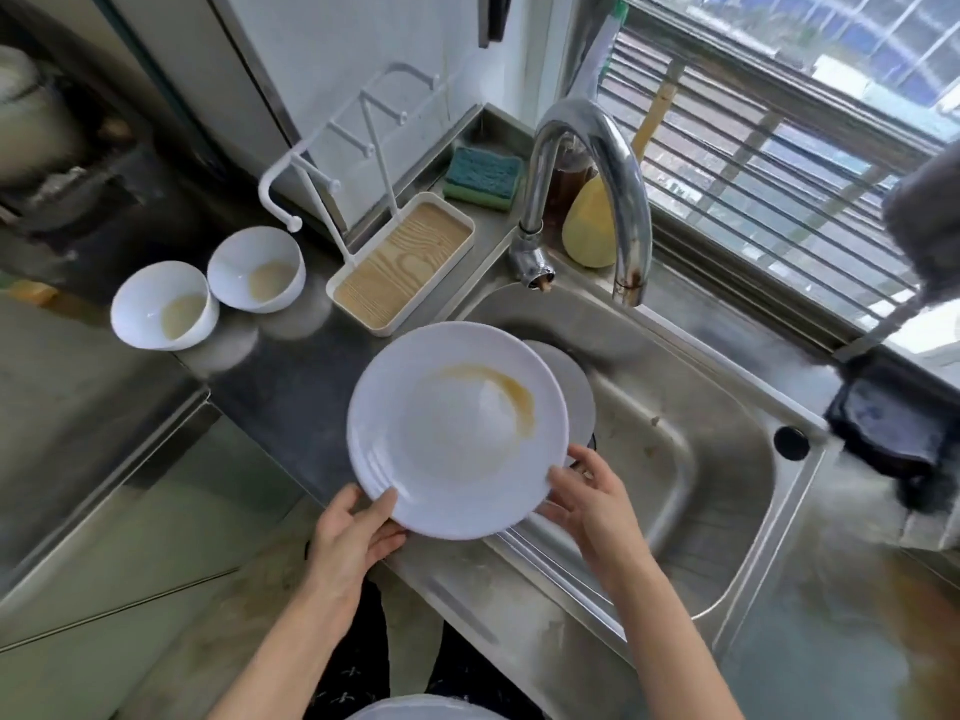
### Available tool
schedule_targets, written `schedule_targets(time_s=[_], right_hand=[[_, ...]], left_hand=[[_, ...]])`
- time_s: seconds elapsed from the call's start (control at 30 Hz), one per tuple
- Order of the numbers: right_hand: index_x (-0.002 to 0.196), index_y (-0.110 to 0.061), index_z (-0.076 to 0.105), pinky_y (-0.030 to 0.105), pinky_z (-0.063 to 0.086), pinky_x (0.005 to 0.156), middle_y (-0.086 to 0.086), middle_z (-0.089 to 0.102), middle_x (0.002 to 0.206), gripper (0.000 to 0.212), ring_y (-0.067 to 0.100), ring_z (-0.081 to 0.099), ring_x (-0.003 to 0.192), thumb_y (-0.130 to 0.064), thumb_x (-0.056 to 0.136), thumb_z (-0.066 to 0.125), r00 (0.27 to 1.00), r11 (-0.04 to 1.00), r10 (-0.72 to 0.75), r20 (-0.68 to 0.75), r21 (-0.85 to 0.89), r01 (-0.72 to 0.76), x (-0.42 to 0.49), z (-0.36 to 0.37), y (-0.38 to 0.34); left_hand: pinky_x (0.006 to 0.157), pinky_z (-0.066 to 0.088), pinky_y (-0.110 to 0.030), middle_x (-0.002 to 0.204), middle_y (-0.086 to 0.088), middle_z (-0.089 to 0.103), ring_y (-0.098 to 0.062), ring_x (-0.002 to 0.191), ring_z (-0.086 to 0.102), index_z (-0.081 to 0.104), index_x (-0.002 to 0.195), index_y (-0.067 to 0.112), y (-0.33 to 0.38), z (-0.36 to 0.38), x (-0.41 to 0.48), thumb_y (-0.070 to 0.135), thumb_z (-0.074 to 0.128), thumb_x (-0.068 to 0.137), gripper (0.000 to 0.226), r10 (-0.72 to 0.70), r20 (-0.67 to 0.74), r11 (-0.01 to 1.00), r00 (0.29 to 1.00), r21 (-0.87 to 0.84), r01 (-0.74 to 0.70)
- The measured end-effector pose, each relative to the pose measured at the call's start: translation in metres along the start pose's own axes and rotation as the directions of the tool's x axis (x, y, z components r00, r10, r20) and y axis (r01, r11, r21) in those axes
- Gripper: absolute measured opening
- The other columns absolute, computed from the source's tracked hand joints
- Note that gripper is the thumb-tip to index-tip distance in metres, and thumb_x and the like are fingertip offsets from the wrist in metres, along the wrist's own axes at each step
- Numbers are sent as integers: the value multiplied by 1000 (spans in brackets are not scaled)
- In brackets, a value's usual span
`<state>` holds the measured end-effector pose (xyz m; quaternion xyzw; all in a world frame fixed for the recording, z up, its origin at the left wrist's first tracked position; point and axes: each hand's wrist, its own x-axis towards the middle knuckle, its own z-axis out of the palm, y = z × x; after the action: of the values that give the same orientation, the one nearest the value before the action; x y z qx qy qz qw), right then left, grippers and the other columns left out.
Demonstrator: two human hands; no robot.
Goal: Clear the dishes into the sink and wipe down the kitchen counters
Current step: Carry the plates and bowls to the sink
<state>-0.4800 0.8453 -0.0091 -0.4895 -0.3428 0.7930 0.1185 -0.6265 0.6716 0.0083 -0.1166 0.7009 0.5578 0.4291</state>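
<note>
Edges: the plate (pixel 457 428) hung across the sink's (pixel 701 459) left rim, partly over the worktop (pixel 291 387).
Room: open steel filled the basin's right half; the tap (pixel 597 163) arched over its back rim.
Plate: white, with a brown smear.
Left hand (pixel 353 532): pinched the near rim, thumb on top.
Right hand (pixel 592 506): spread, fingers against the right rim.
Beneath: a second plate (pixel 576 387) lay in the basin.
Around: two bowls (pixel 163 314) stood at the worktop's left; a tray (pixel 405 262) and a sponge (pixel 483 179) sat by the back edge.

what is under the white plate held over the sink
A second plate lies in the sink, and only its right edge shows past the held white plate. The rest of it, and anything on it, is covered.
</note>
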Motion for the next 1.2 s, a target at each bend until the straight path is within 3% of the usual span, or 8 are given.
schedule_targets(time_s=[0.17,0.27,0.43,0.73,0.9,0.97,1.13,1.2], right_hand=[[110,-4,54,26,55,57,14,67,84,26,18,64,63,10,89,46,971,1000,-10,-238,13,13,-10,-22,9],[115,-3,51,22,56,53,14,64,84,29,19,61,65,9,89,47,932,999,14,-362,39,0,-6,-40,16],[124,0,45,16,53,48,11,60,90,35,17,58,70,8,90,47,839,1000,7,-543,0,-8,28,-67,34],[129,-1,39,17,52,45,18,52,111,41,29,53,94,11,91,42,813,995,76,-578,92,-28,104,-68,79],[131,-2,37,37,52,78,17,50,114,43,29,51,100,13,91,38,832,983,111,-543,185,-10,132,-48,87],[128,-3,42,32,54,75,16,51,115,37,30,53,100,10,93,39,856,982,100,-508,190,-2,145,-46,90],[105,-4,58,26,36,53,4,50,73,23,17,43,61,-17,87,53,886,905,208,-413,-263,-335,142,-59,82],[95,7,58,34,41,54,20,43,69,30,29,46,61,-19,82,56,894,866,207,-398,-350,-356,121,-59,73]], left_hand=[[73,50,-25,95,1,72,-14,87,67,61,99,20,-1,21,6,19,66,84,16,98,109,949,989,289,-126],[104,36,-40,138,3,41,-20,127,41,46,131,19,-12,28,20,45,71,74,67,362,112,558,926,769,-311],[114,-4,-46,149,-2,-33,-18,138,-24,-23,143,18,-38,23,38,94,9,55,121,242,196,132,950,964,-233],[111,-9,-45,143,-1,-43,-19,135,-31,-40,132,18,-51,16,49,92,-11,54,111,217,223,-12,950,974,-226],[110,-9,-46,139,-2,-48,-21,132,-34,-45,127,15,-48,19,49,90,-20,49,111,178,207,-83,962,977,-195],[110,-10,-46,137,-2,-49,-22,131,-36,-45,127,15,-47,20,49,90,-22,48,111,161,205,-96,965,977,-192],[112,-7,-50,137,-4,-48,-21,131,-34,-46,125,15,-46,21,48,88,-12,53,107,143,200,-90,969,978,-188],[112,-6,-51,140,-4,-45,-22,132,-32,-43,127,15,-46,21,47,88,-10,54,109,154,207,-64,966,978,-199]])
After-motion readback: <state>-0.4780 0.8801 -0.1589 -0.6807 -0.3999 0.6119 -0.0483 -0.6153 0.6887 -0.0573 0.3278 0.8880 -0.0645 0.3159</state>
